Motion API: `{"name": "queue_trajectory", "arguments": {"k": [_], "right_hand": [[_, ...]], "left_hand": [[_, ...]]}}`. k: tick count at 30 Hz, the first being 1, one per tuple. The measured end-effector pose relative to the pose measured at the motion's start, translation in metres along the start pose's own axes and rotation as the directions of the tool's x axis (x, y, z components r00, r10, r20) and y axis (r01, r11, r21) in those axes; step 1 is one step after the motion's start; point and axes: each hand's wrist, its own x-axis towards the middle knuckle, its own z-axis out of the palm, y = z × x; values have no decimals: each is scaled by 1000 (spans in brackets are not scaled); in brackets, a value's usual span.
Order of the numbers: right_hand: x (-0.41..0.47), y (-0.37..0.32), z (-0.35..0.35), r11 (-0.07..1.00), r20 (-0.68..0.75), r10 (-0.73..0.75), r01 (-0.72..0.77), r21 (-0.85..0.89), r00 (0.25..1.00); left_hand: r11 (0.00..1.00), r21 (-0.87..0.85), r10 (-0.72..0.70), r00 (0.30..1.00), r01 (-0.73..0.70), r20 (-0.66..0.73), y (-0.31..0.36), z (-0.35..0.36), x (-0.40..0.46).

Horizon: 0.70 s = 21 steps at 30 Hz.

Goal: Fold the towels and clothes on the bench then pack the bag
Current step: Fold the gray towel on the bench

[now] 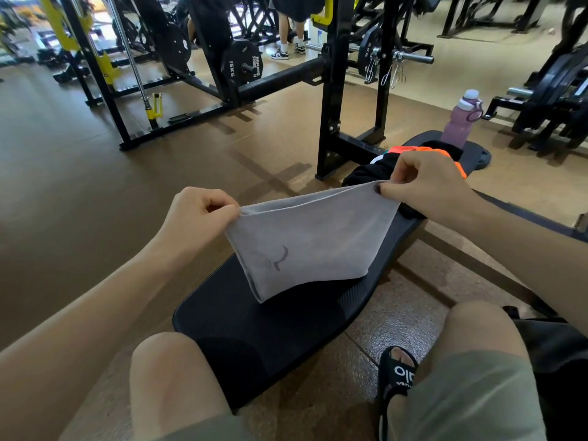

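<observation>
The person is sitting astride a long black padded gym bench (273, 329) and is holding a pale grey rectangular cloth towel (305, 243) up in the air above its pad. The left hand (194, 218) is pinching the towel's upper left corner, thumb pressed against curled fingers with the cloth between them; the right hand (429, 183) is pinching the upper right corner the same way, thumb and forefinger closed on the hem. The held edge is running almost level from hand to hand, slightly higher on the right, and the doubled cloth is hanging down from it, its lower corner dangling just above the bench. So the towel's long axis is lying across the body, and the bench surface is sitting directly below the fingers: the next fold, as I judge it, is depending on either lowering the cloth flat onto that pad or bringing one hand across to the other. A bundle of black and orange fabric clothes (413, 160) is waiting further along the bench, nearer the right hand, with a lilac plastic water bottle (461, 122) standing beyond it
</observation>
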Motion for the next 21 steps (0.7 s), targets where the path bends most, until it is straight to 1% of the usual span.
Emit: {"name": "queue_trajectory", "arguments": {"k": [3, 6, 9, 11, 15, 18, 21], "right_hand": [[1, 4, 0, 999, -1, 26, -26, 33, 1000], [3, 10, 0, 999, 1, 48, -48, 16, 999], [4, 15, -4, 999, -9, 36, -36, -9, 999], [3, 16, -7, 999, 10, -8, 8, -51, 1000], [0, 18, -14, 954, 118, -170, 193, -228, 978], [-2, 20, -19, 930, 148, -207, 241, -276, 967], [-3, 22, -22, 932, 166, -195, 235, -276, 967]], "left_hand": [[999, -11, 51, 996, -50, 68, 0, -4, -1], [992, 31, 119, 982, -125, 150, -4, -7, -3], [984, 70, 152, 978, -163, 140, -7, -9, -3], [974, 120, 176, 977, -191, 122, -7, -10, -2], [955, 203, 203, 976, -216, 83, -9, -15, 2], [925, 292, 233, 970, -244, 74, -11, -18, 5], [901, 338, 261, 962, -272, 80, -10, -19, 8]]}}
